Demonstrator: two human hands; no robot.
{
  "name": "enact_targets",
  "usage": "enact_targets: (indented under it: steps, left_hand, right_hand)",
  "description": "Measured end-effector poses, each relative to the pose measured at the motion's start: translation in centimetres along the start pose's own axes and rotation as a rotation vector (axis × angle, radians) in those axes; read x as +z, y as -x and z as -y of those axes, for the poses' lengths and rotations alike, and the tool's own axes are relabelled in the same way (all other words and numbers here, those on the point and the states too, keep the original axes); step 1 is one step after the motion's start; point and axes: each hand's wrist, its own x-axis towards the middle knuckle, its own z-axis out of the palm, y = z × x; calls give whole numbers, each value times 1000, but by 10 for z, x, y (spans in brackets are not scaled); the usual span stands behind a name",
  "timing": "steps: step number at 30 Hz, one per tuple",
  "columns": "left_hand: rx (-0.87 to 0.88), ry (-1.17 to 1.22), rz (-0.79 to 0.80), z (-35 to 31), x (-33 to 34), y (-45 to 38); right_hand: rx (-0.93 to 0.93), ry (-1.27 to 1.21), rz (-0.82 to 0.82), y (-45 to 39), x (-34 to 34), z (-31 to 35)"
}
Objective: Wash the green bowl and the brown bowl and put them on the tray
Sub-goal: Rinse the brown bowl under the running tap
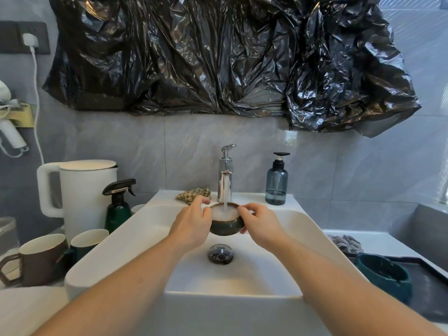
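Note:
Both my hands hold a small dark bowl with a brown rim, the brown bowl, over the white sink. My left hand grips its left side and my right hand grips its right side, thumbs on the rim. Water runs from the chrome tap into the bowl, which is full of frothing water. The green bowl sits on the dark tray at the lower right.
Left of the sink stand a white kettle, a dark green spray bottle, a brown mug and a green mug. A blue soap dispenser and a checked cloth sit behind the basin. A drain plug lies below the bowl.

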Motion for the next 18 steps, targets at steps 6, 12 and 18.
enact_targets:
  steps: [6, 12, 18]
  left_hand:
    - [69, -107, 44, -13, -13, -26]
    - [87, 6, 51, -8, -8, -45]
    - [49, 162, 19, 12, 2, -47]
  right_hand:
    - [46, -22, -25, -1, 1, 3]
    - [175, -49, 62, -16, 3, 9]
    - [208, 121, 215, -40, -3, 27]
